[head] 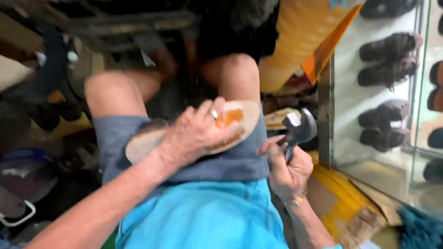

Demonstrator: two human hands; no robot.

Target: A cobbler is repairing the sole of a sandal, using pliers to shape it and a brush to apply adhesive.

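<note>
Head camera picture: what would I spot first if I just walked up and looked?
First, the tan shoe sole lying across the person's lap, pressed down by the left hand with a ring. Next, the dark hammer gripped in the right hand just beside it. At the right edge, dark sandals sit in a glass case.

Soft daylight falls evenly, brightest on the right, where the glass case shows pale glare and washed-out reflections. The upper left sinks into dim shadow. Motion blur smears the whole picture; the hammer and edges look soft, nothing crisp.
</note>
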